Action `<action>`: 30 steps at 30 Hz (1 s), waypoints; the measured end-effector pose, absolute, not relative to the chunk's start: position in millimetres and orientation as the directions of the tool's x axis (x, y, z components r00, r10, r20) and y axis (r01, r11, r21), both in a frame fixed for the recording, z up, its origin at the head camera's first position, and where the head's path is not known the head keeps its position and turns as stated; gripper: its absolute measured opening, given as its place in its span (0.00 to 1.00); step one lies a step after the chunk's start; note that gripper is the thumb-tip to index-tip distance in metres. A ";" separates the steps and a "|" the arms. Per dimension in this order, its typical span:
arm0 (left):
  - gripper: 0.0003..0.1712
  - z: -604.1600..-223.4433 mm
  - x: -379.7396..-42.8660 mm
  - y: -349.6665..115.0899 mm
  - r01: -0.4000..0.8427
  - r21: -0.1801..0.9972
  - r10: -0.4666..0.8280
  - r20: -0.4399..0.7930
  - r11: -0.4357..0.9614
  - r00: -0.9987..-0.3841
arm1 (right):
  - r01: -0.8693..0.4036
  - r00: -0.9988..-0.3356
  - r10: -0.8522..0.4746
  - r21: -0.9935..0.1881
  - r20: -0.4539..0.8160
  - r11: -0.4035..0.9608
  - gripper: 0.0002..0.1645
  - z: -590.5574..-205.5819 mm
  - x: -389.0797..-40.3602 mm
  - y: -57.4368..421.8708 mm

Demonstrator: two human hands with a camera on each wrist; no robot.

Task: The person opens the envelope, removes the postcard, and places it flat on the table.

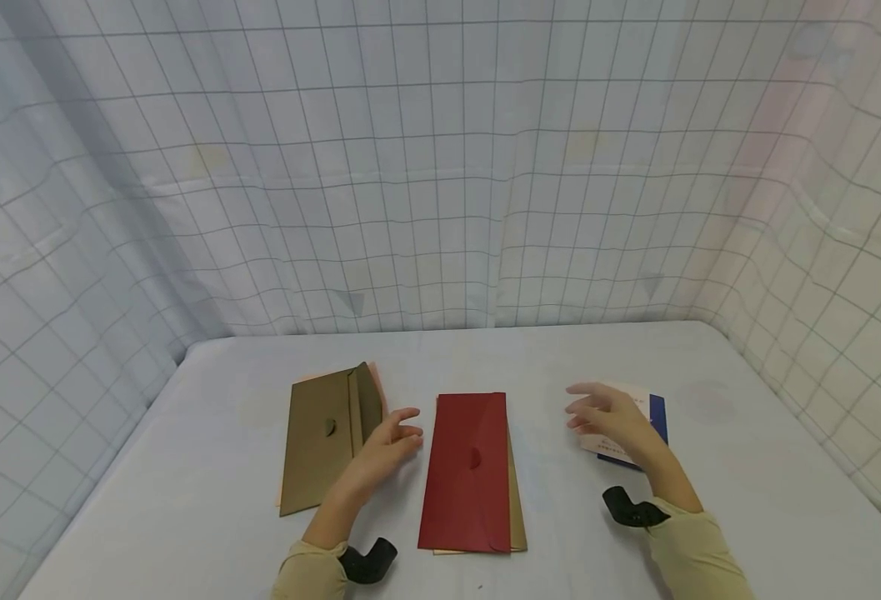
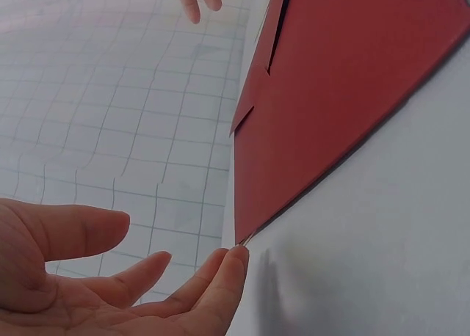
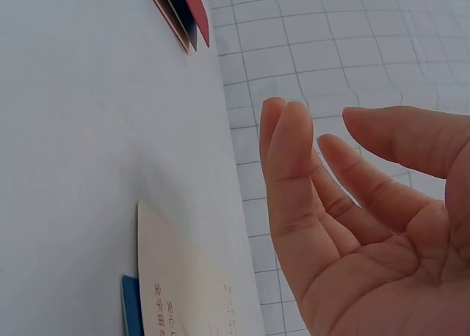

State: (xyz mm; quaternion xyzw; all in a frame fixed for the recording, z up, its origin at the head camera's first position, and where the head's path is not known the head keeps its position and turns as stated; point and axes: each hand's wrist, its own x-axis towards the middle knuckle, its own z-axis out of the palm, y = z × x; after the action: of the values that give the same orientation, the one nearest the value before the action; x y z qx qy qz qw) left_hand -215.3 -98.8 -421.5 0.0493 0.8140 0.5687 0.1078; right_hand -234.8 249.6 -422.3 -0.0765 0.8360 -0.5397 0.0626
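Note:
My left hand (image 1: 383, 454) hovers between an olive envelope (image 1: 312, 458) and a red envelope (image 1: 466, 483), its fingers loosely bent and holding nothing. In the left wrist view, the fingertips (image 2: 236, 257) overlap the near corner of the red envelope (image 2: 323, 108). Over on the right, my right hand (image 1: 613, 417) is above a cream printed card (image 3: 176, 270) lying on a blue one (image 3: 132, 307). Its fingers curve loosely, with thumb and fingers apart and nothing between them. The hand covers part of the cards in the head view.
Under the red envelope, a gold envelope (image 1: 517, 508) shows along its right edge. Peach paper (image 1: 377, 385) sticks out behind the olive envelope, whose flap is raised. All lie on a white table (image 1: 207, 467), with grid-patterned curtains (image 1: 440, 167) round its back and sides.

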 end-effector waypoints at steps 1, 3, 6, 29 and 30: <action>0.24 -421.9 -215.4 -98.5 -0.046 0.937 0.204 -0.123 0.347 -0.971 | -0.055 -0.980 -0.196 -0.911 -0.029 0.409 0.28 -422.7 -235.0 248.7; 0.24 -423.2 -215.8 -98.0 -0.047 0.938 0.207 -0.125 0.345 -0.970 | -0.037 -0.980 -0.193 -0.912 -0.047 0.409 0.28 -422.9 -234.7 246.6; 0.25 -425.3 -216.0 -97.2 -0.049 0.940 0.216 -0.128 0.337 -0.968 | -0.018 -0.978 -0.194 -0.908 -0.070 0.418 0.28 -421.8 -234.0 244.1; 0.26 -428.1 -213.7 -92.7 -0.091 0.956 0.255 -0.166 0.280 -0.953 | -0.025 -0.945 -0.314 -0.942 -0.086 0.334 0.29 -433.2 -235.1 230.4; 0.27 -428.0 -213.6 -92.8 -0.095 0.958 0.258 -0.168 0.272 -0.951 | -0.026 -0.943 -0.322 -0.946 -0.084 0.323 0.29 -433.3 -235.1 229.4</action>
State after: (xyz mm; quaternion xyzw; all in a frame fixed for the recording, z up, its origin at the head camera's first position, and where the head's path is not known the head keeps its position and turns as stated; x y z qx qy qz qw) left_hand -213.6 -92.8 -428.0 0.0521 0.7838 0.6011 0.1469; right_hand -235.1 229.4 -433.3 -0.1082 0.8029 -0.5717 0.1294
